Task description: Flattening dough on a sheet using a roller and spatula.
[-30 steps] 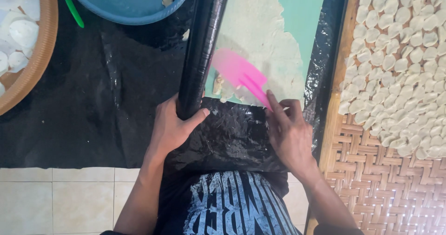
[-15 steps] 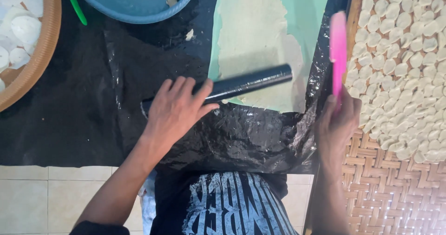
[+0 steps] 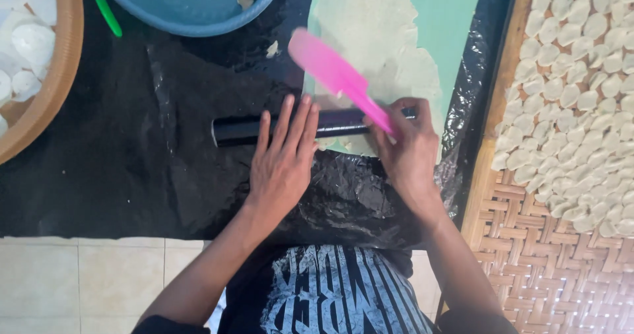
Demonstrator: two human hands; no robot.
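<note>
— Why is the black plastic sheet (image 3: 132,175) spread so wide under you?

— It covers the floor so the green mat (image 3: 456,24) and the thin sheet of dough (image 3: 376,37) lie flat on something clean. The dough runs away from you, so the black rolling pin (image 3: 241,129) sits crosswise at its near edge — square to the way it rolls.

— And your hands?

— Your left hand (image 3: 284,159) lies flat and open on the pin, fingers spread, pressing rather than gripping. Your right hand (image 3: 406,146) is closed around the handle of the pink spatula (image 3: 330,66) while resting on the pin's right end; the blade angles up and left, lifted clear of the dough, I judge.

— What crowds you?

— The woven bamboo tray (image 3: 528,241) on the right, covered in small cut dough rounds (image 3: 574,96), sits just beside the mat. The blue basin (image 3: 178,7) with scraps is ahead on the left, a green stick (image 3: 104,7) beside it, and a wooden-rimmed tray (image 3: 63,63) of larger rounds sits at the far left — well apart from the pin.
</note>
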